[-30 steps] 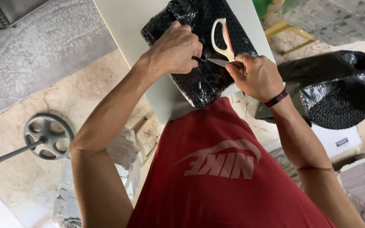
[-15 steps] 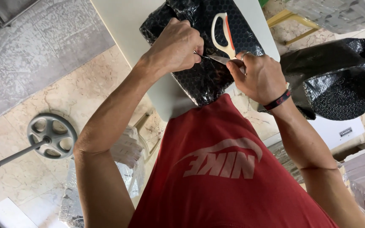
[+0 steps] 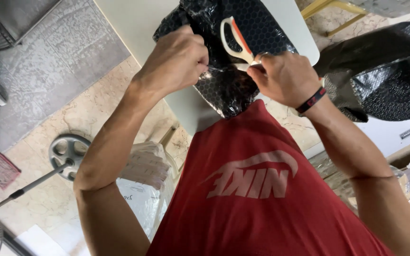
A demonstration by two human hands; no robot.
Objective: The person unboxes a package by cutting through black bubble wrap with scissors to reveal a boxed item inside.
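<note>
My left hand [image 3: 176,59] is curled into a fist pinching the shiny black honeycomb-patterned wrap [image 3: 243,57] that lies on the white table [image 3: 134,23], its near edge hanging toward my red shirt [image 3: 262,189]. My right hand [image 3: 285,78] is closed round the white-and-orange scissors [image 3: 236,40]. Their blades are hidden behind my knuckles, and the wrap's top is cut off by the frame.
</note>
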